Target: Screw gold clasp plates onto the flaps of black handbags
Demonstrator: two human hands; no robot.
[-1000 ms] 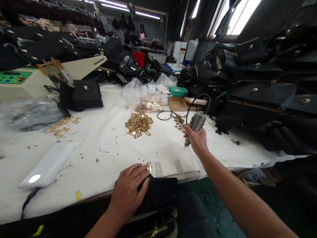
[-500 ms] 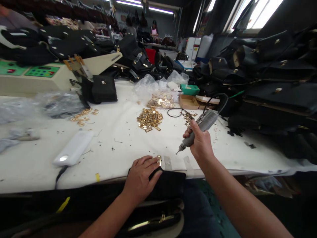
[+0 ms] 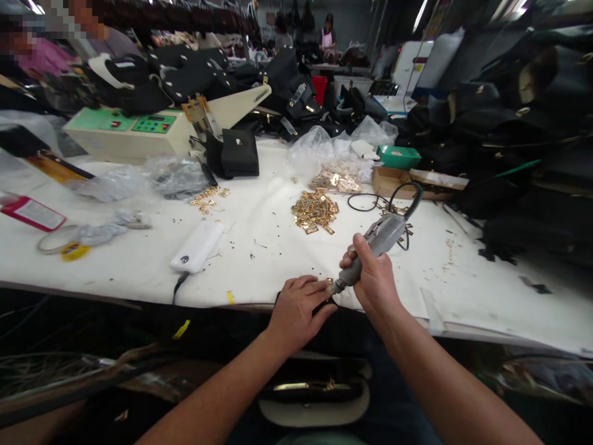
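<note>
Your grey tube-shaped tool [image 3: 382,235] comes closer, slanting from curled right hand [image 3: 374,272] to gold metal plate [image 3: 330,283] by flat left hand [image 3: 300,312].

No text, brand or number can be read with certainty. The white label on the red bottle [image 3: 34,212] at the table's [image 3: 259,272] left side carries print too small and blurred to make out, and the markings on the green control panels [image 3: 152,124] of the cream machine [image 3: 139,144] are equally illegible. On the white cabinet [image 3: 409,69] at the back, a red band and a small yellow sticker show, their wording indistinct.
</note>
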